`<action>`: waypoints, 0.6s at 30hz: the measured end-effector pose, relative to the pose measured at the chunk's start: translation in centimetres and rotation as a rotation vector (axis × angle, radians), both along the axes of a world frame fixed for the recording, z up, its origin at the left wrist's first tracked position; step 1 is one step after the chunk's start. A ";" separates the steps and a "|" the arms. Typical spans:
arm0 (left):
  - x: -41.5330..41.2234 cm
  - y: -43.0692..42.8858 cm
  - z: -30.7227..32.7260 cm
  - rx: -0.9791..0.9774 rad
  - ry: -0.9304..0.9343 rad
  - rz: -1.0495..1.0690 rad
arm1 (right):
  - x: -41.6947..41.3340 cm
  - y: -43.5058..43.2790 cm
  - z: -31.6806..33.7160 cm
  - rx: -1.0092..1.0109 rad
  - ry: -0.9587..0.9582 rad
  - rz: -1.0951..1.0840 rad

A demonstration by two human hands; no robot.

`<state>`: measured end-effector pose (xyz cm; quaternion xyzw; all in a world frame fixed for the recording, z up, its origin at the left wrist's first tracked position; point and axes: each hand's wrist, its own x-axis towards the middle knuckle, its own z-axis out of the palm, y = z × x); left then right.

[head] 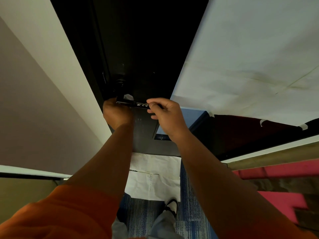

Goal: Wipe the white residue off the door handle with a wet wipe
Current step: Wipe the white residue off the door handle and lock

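Observation:
A dark lever door handle sticks out from the black door. White residue speckles the handle's right half. My left hand is cupped under the handle's left end, by the pivot, and a small white bit of wet wipe peeks out above the lever from its fingers. My right hand pinches the free right tip of the handle between thumb and fingers. Most of the wipe is hidden behind the handle and my left hand.
A large white paper sheet covers the wall to the right of the door. More white paper lies on the blue carpet by my feet. Pink foam pieces lie at the lower right. A pale wall stands at the left.

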<state>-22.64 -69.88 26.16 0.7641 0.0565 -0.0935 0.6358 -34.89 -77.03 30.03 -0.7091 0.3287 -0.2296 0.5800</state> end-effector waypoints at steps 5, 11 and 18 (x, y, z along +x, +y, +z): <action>0.3 0.2 -1.3 0.121 -0.137 -0.169 | 0.1 0.0 0.1 0.002 -0.006 -0.003; 0.5 0.1 -0.5 0.033 -0.027 -0.028 | 0.0 -0.1 0.3 0.009 0.000 -0.002; 0.2 -0.4 -1.5 0.130 -0.127 -0.212 | -0.1 -0.3 0.3 0.300 -0.109 -0.118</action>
